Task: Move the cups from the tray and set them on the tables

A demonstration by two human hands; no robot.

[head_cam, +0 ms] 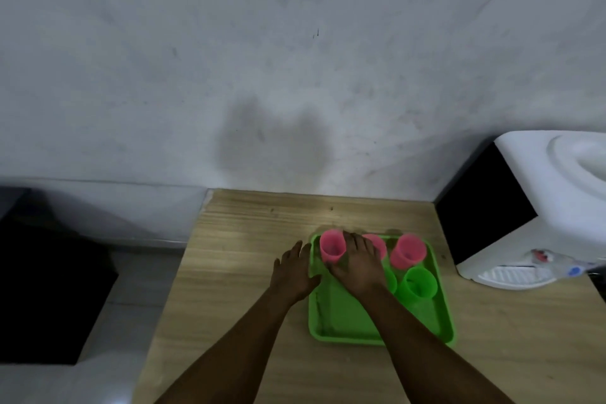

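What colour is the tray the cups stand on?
Bright green tray, seen best in the head view.

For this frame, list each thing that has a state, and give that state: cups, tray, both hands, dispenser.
Left pink cup: upright on tray, right hand against it.
Middle pink cup: on tray, partly hidden.
Right pink cup: upright on tray.
Green cup: upright on tray.
Green tray: flat on table.
Left hand: flat, at tray edge.
Right hand: grip unclear.
Water dispenser: no bottle fitted.
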